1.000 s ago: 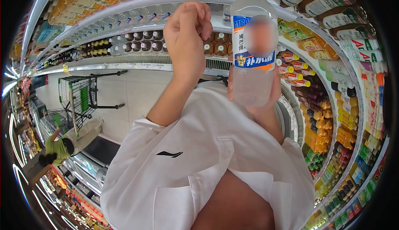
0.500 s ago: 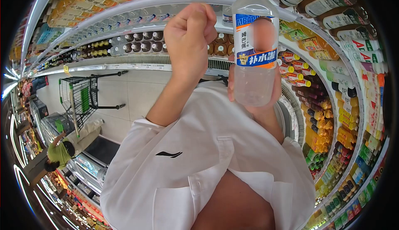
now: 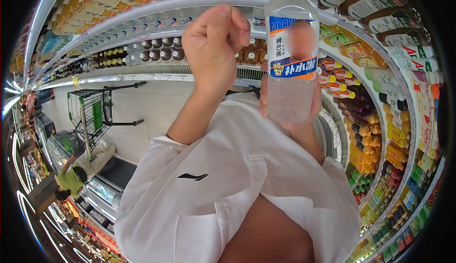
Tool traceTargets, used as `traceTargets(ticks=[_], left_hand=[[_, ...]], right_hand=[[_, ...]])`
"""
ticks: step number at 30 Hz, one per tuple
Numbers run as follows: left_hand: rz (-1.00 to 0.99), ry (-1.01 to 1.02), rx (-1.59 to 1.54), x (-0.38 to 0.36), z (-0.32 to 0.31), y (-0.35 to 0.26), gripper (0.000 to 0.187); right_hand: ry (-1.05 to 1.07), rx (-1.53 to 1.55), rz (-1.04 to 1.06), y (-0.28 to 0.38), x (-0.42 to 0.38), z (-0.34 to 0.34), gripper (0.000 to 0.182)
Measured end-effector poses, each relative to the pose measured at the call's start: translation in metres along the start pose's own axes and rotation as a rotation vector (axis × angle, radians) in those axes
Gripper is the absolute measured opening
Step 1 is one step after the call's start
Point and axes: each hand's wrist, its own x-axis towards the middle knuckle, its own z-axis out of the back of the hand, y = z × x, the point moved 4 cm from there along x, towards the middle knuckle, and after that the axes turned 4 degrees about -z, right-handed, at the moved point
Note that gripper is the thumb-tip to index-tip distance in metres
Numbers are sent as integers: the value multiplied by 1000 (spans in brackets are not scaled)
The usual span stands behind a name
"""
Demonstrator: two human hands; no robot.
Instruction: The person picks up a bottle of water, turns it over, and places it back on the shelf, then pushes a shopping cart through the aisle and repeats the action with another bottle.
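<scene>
My right hand (image 3: pixel 304 120) is wrapped round the lower part of a clear plastic bottle (image 3: pixel 290 96) from behind and below. The bottle stands upright, its white cap cut by the top edge of the view. Its blue, white and orange label (image 3: pixel 280 35) faces the camera. Left of the bottle, my left hand (image 3: pixel 216 39) is raised with its fingers curled in, apart from the bottle. Nothing shows between those fingers.
Curved shelves of drink bottles (image 3: pixel 363 144) fill the right side and top. At left stands a shopping cart (image 3: pixel 90 111) on the tiled floor (image 3: pixel 164 108), with a person in a green top (image 3: pixel 71 180) beside it.
My left hand has turned slightly and shifted a little left, its fingers curled somewhat more loosely. The bottle has barely moved in my right hand. The person by the cart has shifted slightly.
</scene>
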Motion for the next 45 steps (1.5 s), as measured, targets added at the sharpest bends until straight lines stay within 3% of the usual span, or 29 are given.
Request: traceTargets(ticks=[6,9,13,23,29,35,45], left_hand=[[-40,8,-12,0,-2,1,29],[-64,-5,171,-1,-5,0,23],[-68,3,3,1,-6,-1,15],[-16,119,-4,-3,-7,-1,29],[23,217,55,-5,-11,-3,27],[24,234,48,-7,-12,-3,28],[31,230,57,-9,-13,-1,28]], right_hand=[[26,-38,0,1,0,3,73],[5,-23,9,1,0,-2,73],[-49,20,17,1,0,-3,73],[-2,16,44,1,-1,-5,72],[50,-29,5,1,-3,0,72],[-27,39,52,1,-4,-7,72],[28,-9,20,-1,-5,-6,76]])
